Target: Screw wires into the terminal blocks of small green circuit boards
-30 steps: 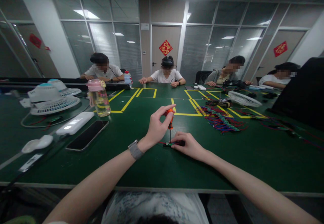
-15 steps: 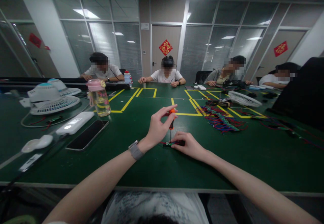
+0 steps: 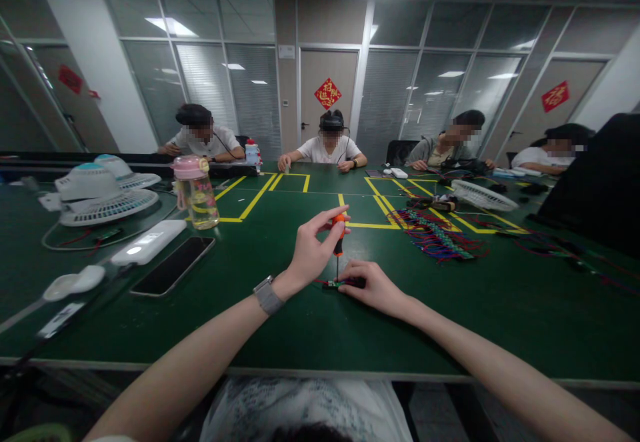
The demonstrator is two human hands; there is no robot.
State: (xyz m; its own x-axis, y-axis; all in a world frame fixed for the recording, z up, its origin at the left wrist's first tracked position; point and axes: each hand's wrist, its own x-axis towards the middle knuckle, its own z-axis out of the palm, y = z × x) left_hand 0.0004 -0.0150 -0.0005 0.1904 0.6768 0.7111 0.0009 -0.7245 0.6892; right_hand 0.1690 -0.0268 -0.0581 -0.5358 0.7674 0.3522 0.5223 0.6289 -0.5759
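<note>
In the head view, my left hand (image 3: 311, 250) grips a screwdriver (image 3: 339, 250) by its orange and black handle, thumb and fingers closed round the upper part. The shaft points straight down and its tip meets a small green circuit board (image 3: 330, 285) lying on the table. From the right, my right hand (image 3: 377, 290) pinches the board's right end between thumb and fingertips, hiding part of it. Red wire comes out at the board's left side. Exactly which spot on the board the tip touches is too small to tell.
On the green table (image 3: 280, 355), a phone (image 3: 173, 267), a white power strip (image 3: 149, 242), a pink-lidded bottle (image 3: 197, 195) and fans (image 3: 107, 202) stand left. Wired circuit boards (image 3: 440, 234) lie right, before a fan grille (image 3: 484, 195). Several people sit opposite.
The screwdriver's handle has shifted very slightly in my left hand; my right hand stays put. Across the table, a person's hand has moved a little inward.
</note>
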